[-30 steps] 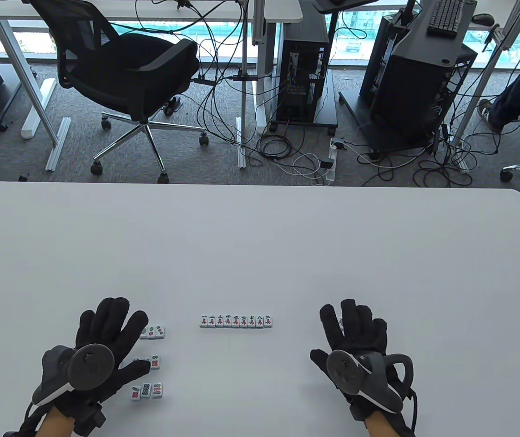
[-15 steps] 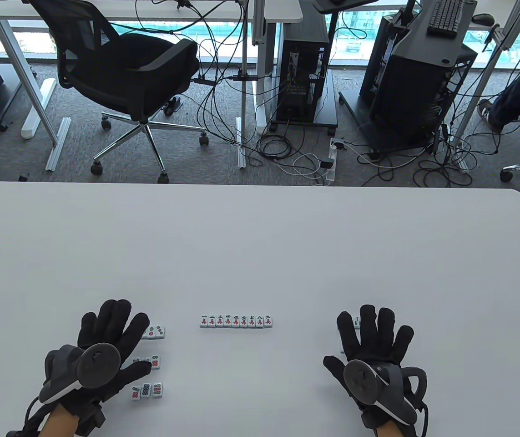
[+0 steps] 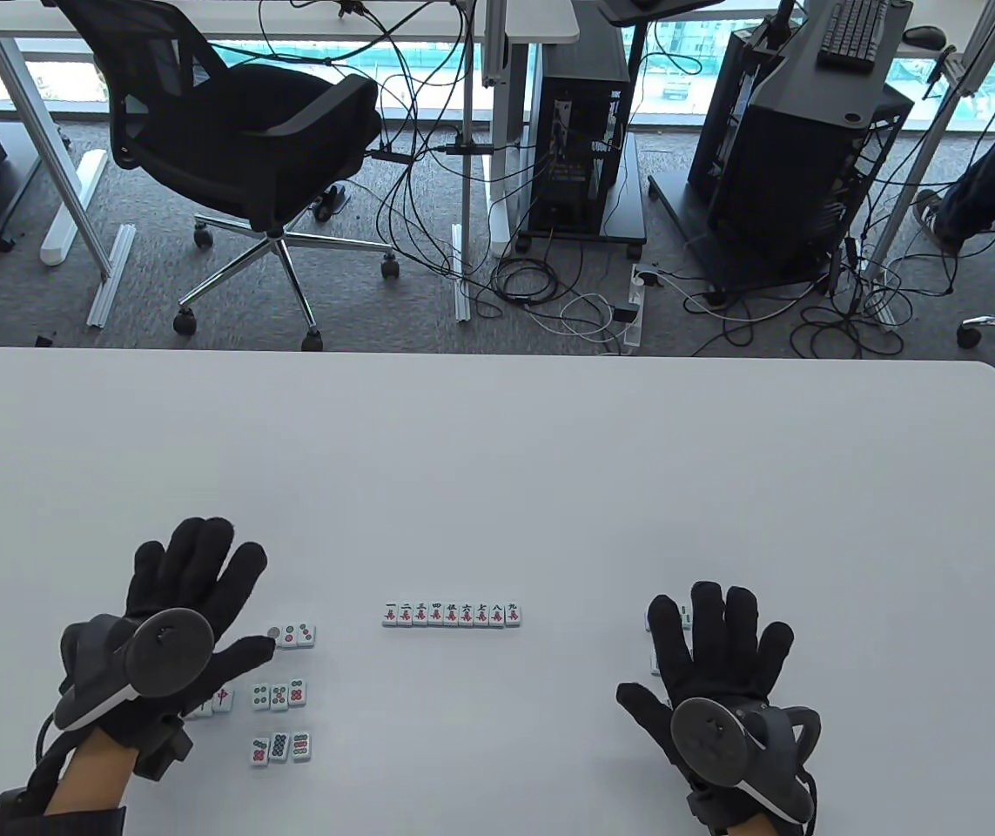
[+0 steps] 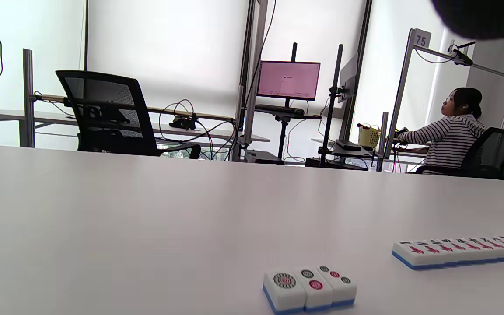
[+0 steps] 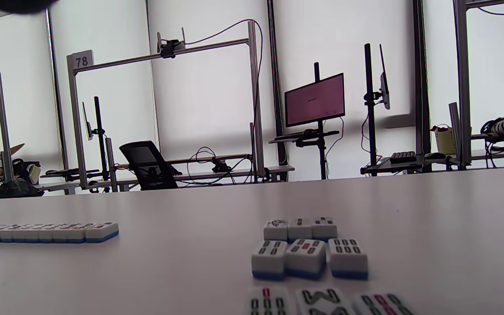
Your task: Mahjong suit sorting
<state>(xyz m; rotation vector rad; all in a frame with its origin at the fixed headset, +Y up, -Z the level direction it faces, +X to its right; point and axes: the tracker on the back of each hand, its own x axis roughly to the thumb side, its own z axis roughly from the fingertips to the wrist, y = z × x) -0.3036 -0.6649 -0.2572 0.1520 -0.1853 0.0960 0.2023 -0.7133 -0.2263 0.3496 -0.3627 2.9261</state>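
Sorting looked nearly done: both black-gloved hands, left hand (image 3: 188, 601) and right hand (image 3: 719, 649), hovered flat-fingered, holding nothing, so probably that stray white red-character tile (image 3: 223, 697) needed placing next.

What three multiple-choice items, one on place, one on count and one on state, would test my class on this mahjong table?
1. Where does the row of character tiles lie?
A. Between the two hands
B. Under the left hand
C. At the table's far edge

2. How many tiles are in that row?
A. Five
B. Nine
C. Twelve

3. How is the right hand held?
A. Pinching a tile
B. Clenched in a fist
C. Fingers spread, holding nothing

Key: 1 A, the row sits midway between the left hand and the right; 2 B, nine faces show in the table view; 3 C, its fingers fan out above the bamboo tiles.
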